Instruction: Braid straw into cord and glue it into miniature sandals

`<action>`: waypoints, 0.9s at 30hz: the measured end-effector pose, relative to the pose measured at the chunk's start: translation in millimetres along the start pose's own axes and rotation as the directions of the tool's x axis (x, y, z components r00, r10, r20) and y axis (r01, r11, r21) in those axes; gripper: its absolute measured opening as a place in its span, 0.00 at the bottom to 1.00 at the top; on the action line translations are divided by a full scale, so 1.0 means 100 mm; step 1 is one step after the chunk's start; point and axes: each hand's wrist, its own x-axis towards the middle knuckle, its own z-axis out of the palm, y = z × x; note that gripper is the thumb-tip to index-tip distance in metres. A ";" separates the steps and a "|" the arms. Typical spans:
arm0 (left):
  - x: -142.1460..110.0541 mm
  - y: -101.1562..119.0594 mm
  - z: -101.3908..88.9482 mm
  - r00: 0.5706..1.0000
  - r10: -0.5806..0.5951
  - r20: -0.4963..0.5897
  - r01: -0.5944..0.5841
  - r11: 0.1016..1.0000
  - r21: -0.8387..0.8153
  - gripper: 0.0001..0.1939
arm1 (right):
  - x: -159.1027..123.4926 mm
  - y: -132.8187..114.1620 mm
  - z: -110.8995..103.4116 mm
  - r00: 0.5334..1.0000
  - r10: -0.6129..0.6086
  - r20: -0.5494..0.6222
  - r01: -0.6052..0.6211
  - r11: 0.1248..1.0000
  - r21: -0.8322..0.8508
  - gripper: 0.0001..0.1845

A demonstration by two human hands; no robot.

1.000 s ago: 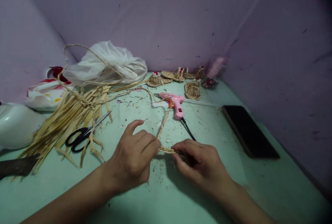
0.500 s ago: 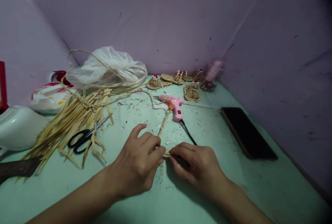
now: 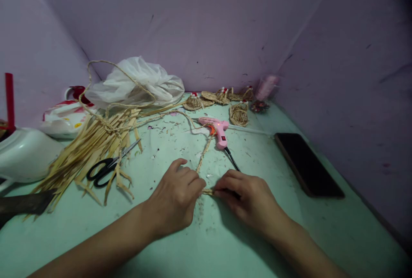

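Observation:
A braided straw cord (image 3: 203, 157) runs down from the pink hot glue gun (image 3: 220, 129) to my hands. My left hand (image 3: 178, 194) pinches the cord near its lower end, the thumb and fingers closed round it. Just to its right, my right hand (image 3: 246, 194) is closed on the same cord's end; a short stretch of braid shows between the two. The fingertips of both hands hide most of the gripped part. Lying on its side, the glue gun has its black cable passing behind my right hand.
Dry straw strips (image 3: 86, 153) lie at left with black-handled scissors (image 3: 106, 168) and a dark blade (image 3: 27, 205). Small woven straw hats (image 3: 193, 102) and a white plastic bag (image 3: 138, 81) sit along the wall. A phone (image 3: 307, 164) lies at right, a white container (image 3: 27, 153) at far left.
My right hand has shifted slightly right and up, so a little more braid shows between my hands. Both hands still grip the cord. The view has moved slightly.

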 end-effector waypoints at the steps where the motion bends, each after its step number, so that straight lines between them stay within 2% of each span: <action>1: 0.00 0.00 0.01 1.000 -0.011 -0.018 0.011 1.000 -0.013 0.11 | 0.00 0.01 0.01 1.000 0.002 -0.001 -0.002 1.000 -0.010 0.06; 4: 0.01 -0.02 0.03 0.999 0.016 -0.041 -0.015 1.000 0.012 0.10 | 0.00 0.00 0.03 1.000 -0.004 -0.005 0.003 0.998 -0.067 0.08; 8: 0.03 -0.03 0.04 0.996 0.094 0.007 -0.094 0.995 0.044 0.11 | 0.02 -0.03 0.01 1.000 -0.007 0.026 0.011 0.986 -0.164 0.10; 13: 0.08 -0.06 0.04 0.999 0.036 0.011 -0.035 0.999 -0.030 0.09 | 0.04 -0.02 -0.03 0.996 -0.024 0.086 0.037 0.987 -0.154 0.09; 18: 0.11 -0.11 0.02 0.996 0.070 0.058 -0.069 0.997 -0.026 0.08 | 0.04 -0.07 -0.01 0.997 -0.026 0.078 0.044 0.970 -0.238 0.09; 27: 0.17 -0.02 -0.09 0.966 0.175 0.189 -0.203 0.969 0.138 0.02 | 0.06 -0.15 0.00 0.998 0.013 0.059 0.001 0.976 -0.219 0.07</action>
